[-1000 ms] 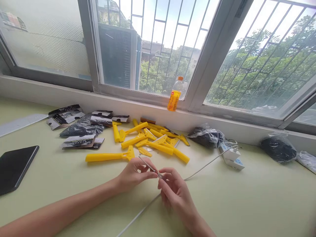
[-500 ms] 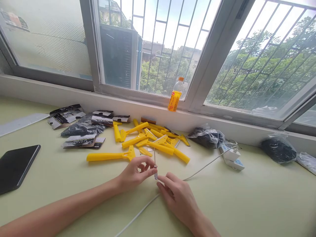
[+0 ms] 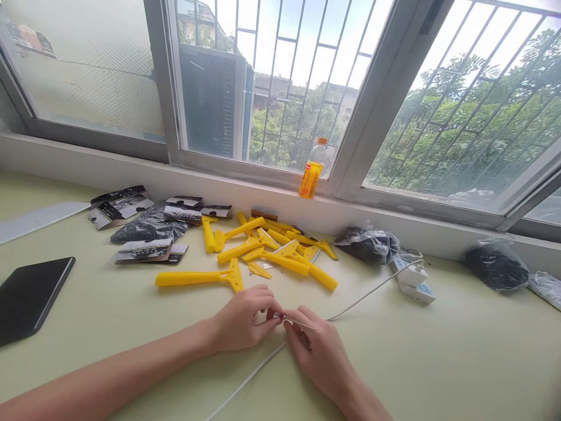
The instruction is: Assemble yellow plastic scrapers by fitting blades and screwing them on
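Observation:
A small screwdriver (image 3: 302,323) with a thin metal shaft and a clear handle lies sideways between my two hands. My left hand (image 3: 248,316) pinches its handle between thumb and fingers, which hide most of it. The thumb and forefinger of my right hand (image 3: 319,351) close on the screwdriver near the base of the shaft. The shaft points right, across the back of my right forefinger. Just beyond my left hand lies a yellow scraper (image 3: 193,279), and behind it is a heap of more yellow scrapers (image 3: 280,257).
A white cable (image 3: 258,365) runs under my right hand to a power strip (image 3: 414,283). Card packaging (image 3: 144,250) and a black tablet (image 3: 30,298) lie left. Bagged black items (image 3: 368,242) lie by the wall. A drink bottle (image 3: 311,172) stands on the windowsill.
The screwdriver has turned from upright to sideways, its shaft now pointing right. My right fingers have moved up slightly and closed at the shaft's base.

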A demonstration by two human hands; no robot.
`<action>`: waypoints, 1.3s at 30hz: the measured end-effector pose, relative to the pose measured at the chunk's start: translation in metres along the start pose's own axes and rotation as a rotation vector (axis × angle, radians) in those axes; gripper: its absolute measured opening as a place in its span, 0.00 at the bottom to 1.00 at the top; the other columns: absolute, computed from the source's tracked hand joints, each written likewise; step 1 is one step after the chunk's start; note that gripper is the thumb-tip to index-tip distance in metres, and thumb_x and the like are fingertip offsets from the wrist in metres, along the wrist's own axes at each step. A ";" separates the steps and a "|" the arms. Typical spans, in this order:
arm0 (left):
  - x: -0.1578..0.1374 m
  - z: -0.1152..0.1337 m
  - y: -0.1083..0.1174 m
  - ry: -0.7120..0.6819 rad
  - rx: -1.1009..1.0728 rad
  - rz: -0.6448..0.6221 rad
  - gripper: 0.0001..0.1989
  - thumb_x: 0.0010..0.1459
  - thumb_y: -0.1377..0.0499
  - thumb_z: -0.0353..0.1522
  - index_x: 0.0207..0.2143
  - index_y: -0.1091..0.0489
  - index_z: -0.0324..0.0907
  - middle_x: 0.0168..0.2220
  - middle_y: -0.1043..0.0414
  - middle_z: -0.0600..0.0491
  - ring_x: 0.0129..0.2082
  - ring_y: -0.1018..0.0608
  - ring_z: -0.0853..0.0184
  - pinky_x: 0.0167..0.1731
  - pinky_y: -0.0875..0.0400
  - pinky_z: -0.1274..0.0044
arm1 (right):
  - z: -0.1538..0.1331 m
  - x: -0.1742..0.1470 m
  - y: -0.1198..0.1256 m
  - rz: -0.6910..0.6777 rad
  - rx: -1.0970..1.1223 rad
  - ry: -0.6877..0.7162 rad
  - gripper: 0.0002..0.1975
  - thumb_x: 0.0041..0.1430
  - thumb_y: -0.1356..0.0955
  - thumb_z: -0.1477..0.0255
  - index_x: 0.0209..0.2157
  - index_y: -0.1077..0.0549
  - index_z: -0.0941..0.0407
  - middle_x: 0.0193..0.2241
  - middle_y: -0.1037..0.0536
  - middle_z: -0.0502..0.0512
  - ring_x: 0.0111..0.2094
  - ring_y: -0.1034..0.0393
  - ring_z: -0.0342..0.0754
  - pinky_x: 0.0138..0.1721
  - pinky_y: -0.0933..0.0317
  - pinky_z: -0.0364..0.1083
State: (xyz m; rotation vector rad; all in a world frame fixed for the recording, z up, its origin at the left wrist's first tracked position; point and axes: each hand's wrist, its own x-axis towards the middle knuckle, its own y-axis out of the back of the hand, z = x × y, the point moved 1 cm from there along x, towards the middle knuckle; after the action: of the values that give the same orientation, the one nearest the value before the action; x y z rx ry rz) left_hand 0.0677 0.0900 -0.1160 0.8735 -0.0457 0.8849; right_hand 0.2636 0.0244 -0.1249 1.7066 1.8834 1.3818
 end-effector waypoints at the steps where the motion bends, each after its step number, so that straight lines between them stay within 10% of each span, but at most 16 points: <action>1: 0.000 0.000 0.000 0.019 -0.003 -0.011 0.08 0.62 0.42 0.36 0.38 0.24 0.43 0.32 0.26 0.53 0.36 0.29 0.74 0.37 0.34 0.82 | 0.000 0.000 0.000 0.001 0.013 -0.002 0.12 0.70 0.39 0.72 0.46 0.25 0.52 0.31 0.28 0.50 0.26 0.36 0.42 0.29 0.43 0.41; 39: 0.002 0.002 -0.004 0.144 0.105 -0.099 0.09 0.62 0.43 0.37 0.38 0.27 0.41 0.34 0.29 0.53 0.33 0.31 0.73 0.35 0.40 0.80 | 0.002 0.001 0.004 0.188 0.269 -0.007 0.09 0.67 0.33 0.67 0.37 0.22 0.56 0.27 0.25 0.52 0.23 0.37 0.41 0.25 0.39 0.41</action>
State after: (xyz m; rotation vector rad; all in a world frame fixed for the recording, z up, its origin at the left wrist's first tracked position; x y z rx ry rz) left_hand 0.0719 0.0889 -0.1165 0.9002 0.1695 0.8609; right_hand 0.2671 0.0255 -0.1229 2.0592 2.0249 1.2259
